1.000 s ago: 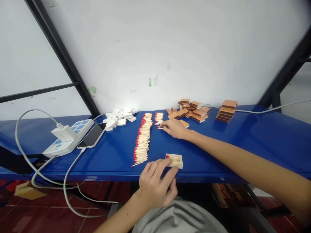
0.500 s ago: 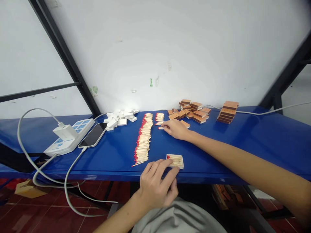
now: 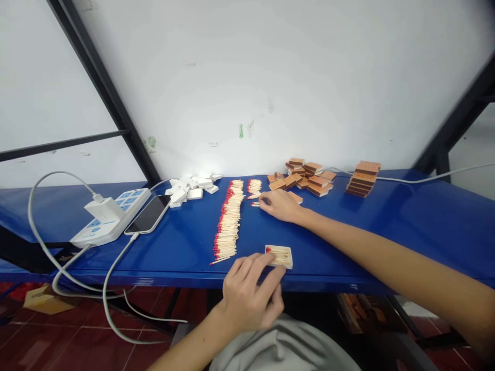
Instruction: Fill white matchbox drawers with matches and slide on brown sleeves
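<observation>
Near the front edge of the table, a white matchbox tray holds several red-tipped matches. My left hand is at its near left side, two fingertips on the tray and the thumb curled below. Farther back, my right hand has its fingers pinched on a few matches, whose red heads stick out to the left. A small row of matches lies just beyond those fingers. Left of it runs a long row of matches, red heads pointing left.
White trays are heaped at the back left. Brown matchboxes are piled at the back, with a leaning stack farther right. A phone on a cable lies beside a power strip. A white wall stands behind.
My right hand has shifted very slightly, its fingers still at the few matches. My left hand and the tray stay in place.
</observation>
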A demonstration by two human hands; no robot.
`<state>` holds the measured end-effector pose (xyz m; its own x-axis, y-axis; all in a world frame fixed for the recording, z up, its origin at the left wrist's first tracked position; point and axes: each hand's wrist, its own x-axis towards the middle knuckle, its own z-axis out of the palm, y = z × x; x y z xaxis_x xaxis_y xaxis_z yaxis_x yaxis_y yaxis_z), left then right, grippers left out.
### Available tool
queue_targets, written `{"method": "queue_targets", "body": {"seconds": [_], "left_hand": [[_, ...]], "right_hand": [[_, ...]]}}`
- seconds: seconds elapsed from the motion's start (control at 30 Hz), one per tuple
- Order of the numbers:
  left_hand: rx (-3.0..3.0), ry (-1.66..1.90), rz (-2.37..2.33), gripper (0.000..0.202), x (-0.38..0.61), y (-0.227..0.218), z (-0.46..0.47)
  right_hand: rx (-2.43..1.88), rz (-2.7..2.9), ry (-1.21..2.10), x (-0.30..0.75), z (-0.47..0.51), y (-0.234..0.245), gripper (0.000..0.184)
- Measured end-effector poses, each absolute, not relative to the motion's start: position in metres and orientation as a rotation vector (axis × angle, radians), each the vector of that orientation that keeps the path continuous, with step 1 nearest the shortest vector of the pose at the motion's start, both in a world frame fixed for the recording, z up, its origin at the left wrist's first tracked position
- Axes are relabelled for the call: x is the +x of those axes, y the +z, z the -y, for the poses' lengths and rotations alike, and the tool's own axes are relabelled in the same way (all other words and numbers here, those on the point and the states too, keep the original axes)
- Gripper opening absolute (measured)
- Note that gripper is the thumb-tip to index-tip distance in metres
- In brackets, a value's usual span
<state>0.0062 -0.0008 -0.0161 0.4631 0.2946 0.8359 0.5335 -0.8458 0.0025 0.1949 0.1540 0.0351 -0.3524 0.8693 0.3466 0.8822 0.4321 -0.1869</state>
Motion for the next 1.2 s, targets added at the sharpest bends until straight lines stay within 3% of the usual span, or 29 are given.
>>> {"method": "queue_targets", "body": {"seconds": [1.2], "left_hand": [[-2.45,-1.322,0.712,0.033,0.007,-0.015,0.001]], "right_hand": [[-1.406,2.366,0.029,0.204,-0.147,0.044,0.028]]}}
